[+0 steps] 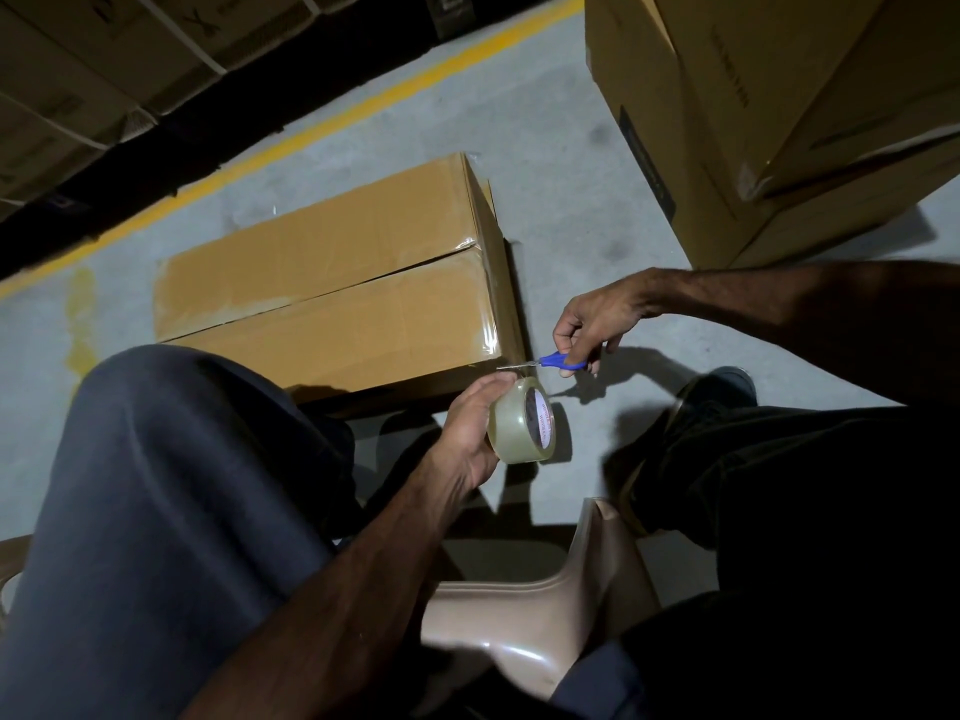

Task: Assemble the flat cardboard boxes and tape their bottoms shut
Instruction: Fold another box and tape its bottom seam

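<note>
A brown cardboard box (332, 283) lies on the grey floor in front of me, its two flaps closed and clear tape shining along the right end of the seam. My left hand (475, 426) grips a roll of clear tape (522, 426) just below the box's near right corner. My right hand (597, 319) holds small blue-handled scissors (558, 362), whose blades point left at the strip of tape between roll and box corner.
I sit on a beige plastic chair (524, 610) with my knees apart. A stack of large cardboard boxes (769, 111) stands at the upper right. More cartons (104, 65) line the upper left behind a yellow floor line (311, 140).
</note>
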The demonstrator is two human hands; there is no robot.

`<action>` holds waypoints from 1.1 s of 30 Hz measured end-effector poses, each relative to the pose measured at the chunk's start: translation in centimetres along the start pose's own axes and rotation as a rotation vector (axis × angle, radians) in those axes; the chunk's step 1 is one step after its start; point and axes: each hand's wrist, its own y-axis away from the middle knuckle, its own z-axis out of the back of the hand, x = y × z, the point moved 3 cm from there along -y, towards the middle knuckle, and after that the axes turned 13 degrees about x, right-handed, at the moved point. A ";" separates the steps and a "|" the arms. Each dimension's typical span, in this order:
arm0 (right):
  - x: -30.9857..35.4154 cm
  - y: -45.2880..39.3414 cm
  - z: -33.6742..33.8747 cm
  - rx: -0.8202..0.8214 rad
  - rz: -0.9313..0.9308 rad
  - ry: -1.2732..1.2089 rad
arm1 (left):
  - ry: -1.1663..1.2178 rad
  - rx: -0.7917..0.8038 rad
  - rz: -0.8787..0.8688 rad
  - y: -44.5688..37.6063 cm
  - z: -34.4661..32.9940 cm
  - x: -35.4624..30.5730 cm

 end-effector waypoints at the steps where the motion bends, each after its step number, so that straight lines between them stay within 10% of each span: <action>1: 0.0 0.0 0.1 0.002 0.001 0.004 | -0.002 -0.002 0.002 0.0 0.0 0.0; 16: 0.8 -0.4 0.3 -0.024 -0.118 0.062 | -0.124 -0.021 0.105 1.2 -0.4 0.7; 33: 4.7 7.1 4.9 -0.426 -0.266 0.476 | -0.234 0.074 0.004 4.9 -0.2 -6.1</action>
